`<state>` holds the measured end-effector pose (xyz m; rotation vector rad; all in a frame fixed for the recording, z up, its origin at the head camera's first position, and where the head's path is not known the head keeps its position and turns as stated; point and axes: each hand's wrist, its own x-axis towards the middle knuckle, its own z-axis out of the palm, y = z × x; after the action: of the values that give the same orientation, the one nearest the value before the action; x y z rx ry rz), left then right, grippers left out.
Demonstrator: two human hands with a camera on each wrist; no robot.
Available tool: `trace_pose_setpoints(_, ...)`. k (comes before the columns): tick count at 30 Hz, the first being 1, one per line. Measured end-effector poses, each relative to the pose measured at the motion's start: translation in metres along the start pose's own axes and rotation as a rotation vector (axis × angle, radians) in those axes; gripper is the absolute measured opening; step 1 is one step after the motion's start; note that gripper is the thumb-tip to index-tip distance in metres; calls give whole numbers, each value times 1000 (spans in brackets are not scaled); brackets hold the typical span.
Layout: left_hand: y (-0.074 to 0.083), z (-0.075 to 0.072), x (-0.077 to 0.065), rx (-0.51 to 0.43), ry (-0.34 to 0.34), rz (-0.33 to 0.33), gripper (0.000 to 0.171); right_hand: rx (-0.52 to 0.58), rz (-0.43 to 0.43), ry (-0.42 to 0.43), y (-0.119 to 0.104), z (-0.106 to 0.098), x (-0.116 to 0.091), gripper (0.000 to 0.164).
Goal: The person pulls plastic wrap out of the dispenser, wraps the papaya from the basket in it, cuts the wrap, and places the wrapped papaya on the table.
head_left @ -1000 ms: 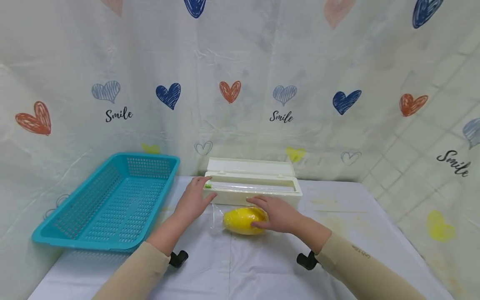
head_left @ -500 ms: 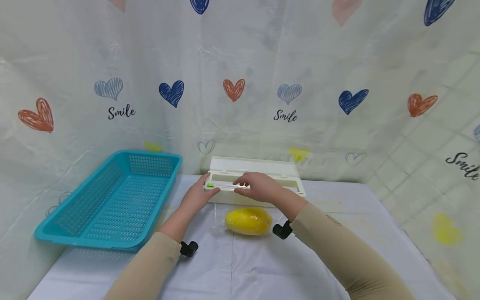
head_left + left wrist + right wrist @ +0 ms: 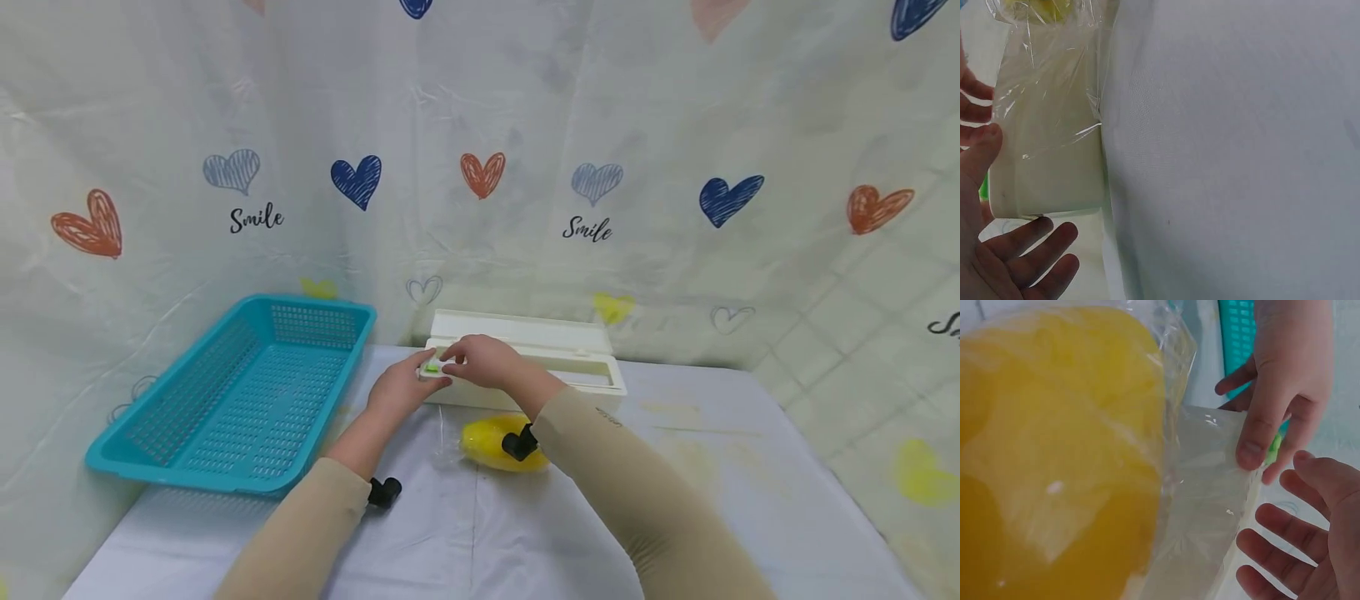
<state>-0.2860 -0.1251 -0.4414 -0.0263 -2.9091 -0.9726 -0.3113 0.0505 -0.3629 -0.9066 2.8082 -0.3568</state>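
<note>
A long white cling film dispenser stands at the back of the table, its lid raised behind it. My left hand grips the dispenser's left end, thumb on the front edge and fingers round the end. A small green cutter sits on the rim beside that thumb. My right hand hovers over the dispenser close to the cutter, fingers loosely bent and holding nothing. Clear film drapes down the front to a yellow oval, fruit-like thing, which the right wrist partly covers.
A turquoise perforated basket stands at the left of the white-clothed table. Behind the dispenser hangs a pale curtain printed with hearts. A black wrist camera is on the left wrist.
My right hand has left the yellow thing and travelled up and left along the dispenser to near the green cutter. My left hand stays at the dispenser's left end.
</note>
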Motion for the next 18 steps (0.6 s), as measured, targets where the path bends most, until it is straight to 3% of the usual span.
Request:
trace_pose_setpoints(6,1,1,3,43,0,12,81,70,36,-10,0,6,9,32)
trace_pose_setpoints(12,2,2,6,113,-8,2,85,52,20,-6,-1,8,12,30)
trace_pose_setpoints(18,4,-1,8,105,-36,10,87,13,5,-28,-6,7,18,31)
